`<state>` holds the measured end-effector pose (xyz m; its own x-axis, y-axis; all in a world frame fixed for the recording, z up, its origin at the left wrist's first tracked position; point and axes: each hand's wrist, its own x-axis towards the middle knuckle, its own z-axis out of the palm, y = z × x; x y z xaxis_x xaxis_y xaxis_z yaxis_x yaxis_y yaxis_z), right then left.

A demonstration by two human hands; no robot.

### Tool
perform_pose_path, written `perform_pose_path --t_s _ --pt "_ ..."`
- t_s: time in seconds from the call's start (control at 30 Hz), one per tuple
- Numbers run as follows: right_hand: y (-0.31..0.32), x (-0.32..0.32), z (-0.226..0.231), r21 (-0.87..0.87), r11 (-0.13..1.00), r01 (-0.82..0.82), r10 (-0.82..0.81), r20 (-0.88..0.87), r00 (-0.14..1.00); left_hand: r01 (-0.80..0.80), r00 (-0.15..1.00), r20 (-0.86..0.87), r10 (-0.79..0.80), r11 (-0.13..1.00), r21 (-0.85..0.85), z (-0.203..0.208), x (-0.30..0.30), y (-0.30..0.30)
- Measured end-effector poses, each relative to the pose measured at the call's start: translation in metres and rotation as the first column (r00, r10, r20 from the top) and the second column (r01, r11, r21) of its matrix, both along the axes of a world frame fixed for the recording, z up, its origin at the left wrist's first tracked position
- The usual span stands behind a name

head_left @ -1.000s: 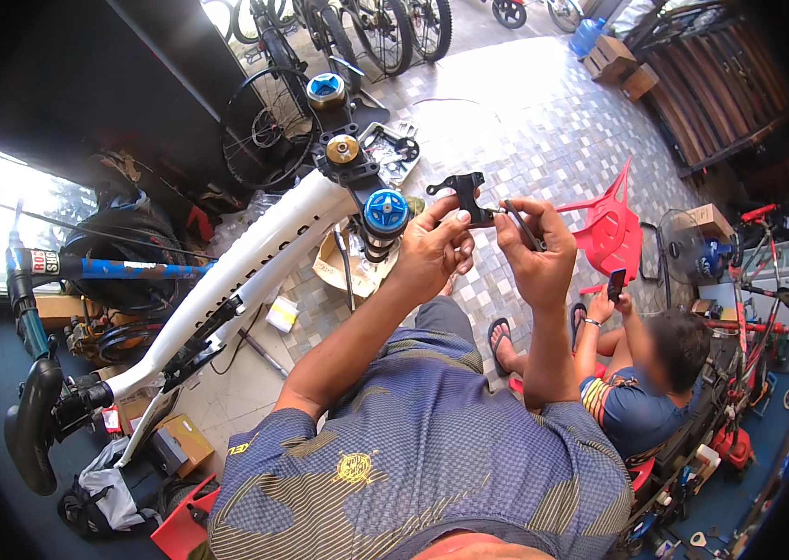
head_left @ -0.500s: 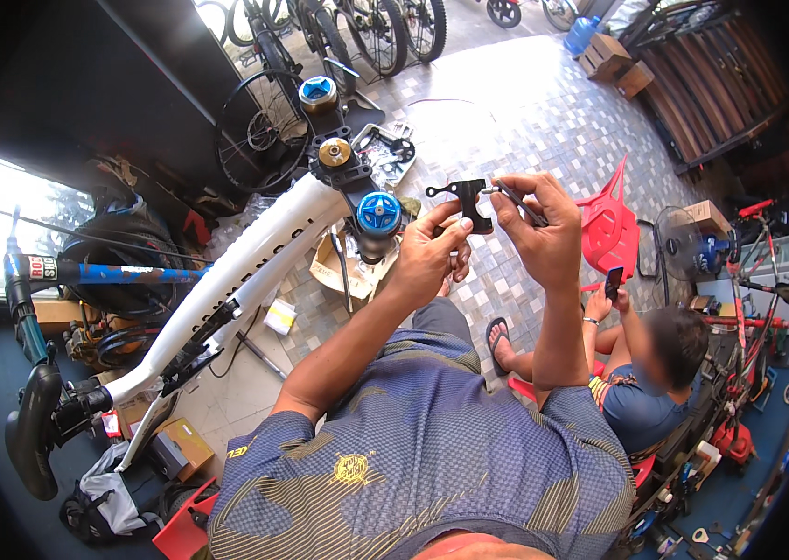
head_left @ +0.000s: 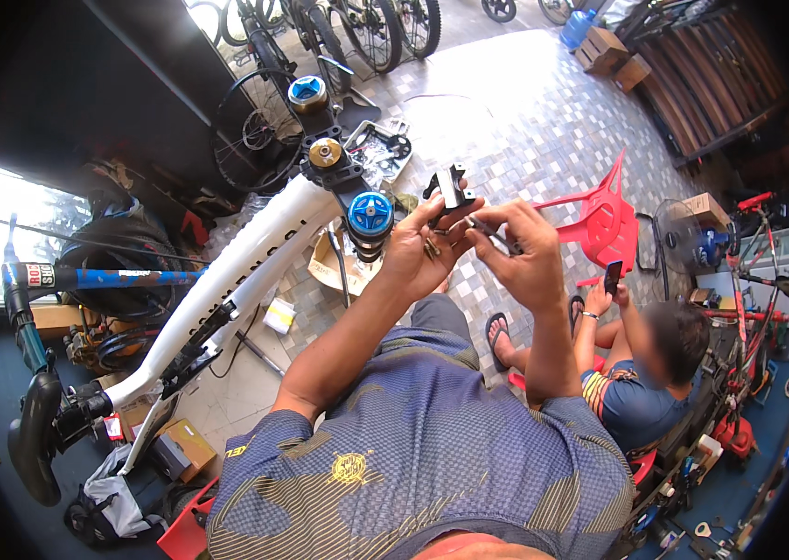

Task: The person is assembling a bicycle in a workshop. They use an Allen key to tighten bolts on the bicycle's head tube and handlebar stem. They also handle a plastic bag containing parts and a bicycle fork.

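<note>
Over the tiled floor (head_left: pixel 506 117), two bare hands are close together in front of the body. The left hand (head_left: pixel 420 245) pinches a small black part (head_left: pixel 450 189) with its fingers, and the part sticks up past the fingertips. One side of it shines in the light. A little gold piece (head_left: pixel 432 248) shows in the same hand, near the palm. The right hand (head_left: pixel 523 250) grips a thin dark tool (head_left: pixel 495 235) between thumb and fingers. Its tip points at the left hand, just under the black part. I cannot tell if the tip touches it.

Just left of the hands is a white bike frame (head_left: pixel 245 257). At its front end are two blue caps (head_left: pixel 369 214) with a gold cap (head_left: pixel 326 152) between them. A black seat (head_left: pixel 33 446) is at its other end. To the right, near a red chair (head_left: pixel 602 224), another person (head_left: pixel 642 383) sits and holds a phone (head_left: pixel 613 276).
</note>
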<state>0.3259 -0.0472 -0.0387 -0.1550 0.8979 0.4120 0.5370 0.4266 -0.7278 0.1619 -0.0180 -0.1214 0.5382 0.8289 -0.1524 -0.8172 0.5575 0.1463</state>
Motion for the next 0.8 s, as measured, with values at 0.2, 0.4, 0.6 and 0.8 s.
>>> perform_pose_path --t_s 0.2,0.4,0.6,0.8 --pt "-0.009 -0.005 -0.03 -0.013 1.0 0.009 -0.007 0.152 0.988 -0.041 0.999 -0.016 0.042 0.999 0.031 0.009 0.005 0.001" --pt "-0.012 -0.008 -0.036 0.009 0.998 0.062 -0.063 0.116 0.991 -0.014 0.998 -0.066 0.018 0.998 0.066 0.011 0.007 -0.002" --pt "-0.011 -0.018 -0.035 -0.021 0.999 0.033 -0.027 0.237 0.971 -0.034 0.995 -0.089 0.047 0.989 0.142 0.008 0.009 -0.005" --pt "-0.005 -0.018 -0.03 0.127 0.992 -0.023 0.008 0.118 0.993 -0.066 0.989 -0.117 0.089 0.981 0.181 0.008 0.007 -0.007"
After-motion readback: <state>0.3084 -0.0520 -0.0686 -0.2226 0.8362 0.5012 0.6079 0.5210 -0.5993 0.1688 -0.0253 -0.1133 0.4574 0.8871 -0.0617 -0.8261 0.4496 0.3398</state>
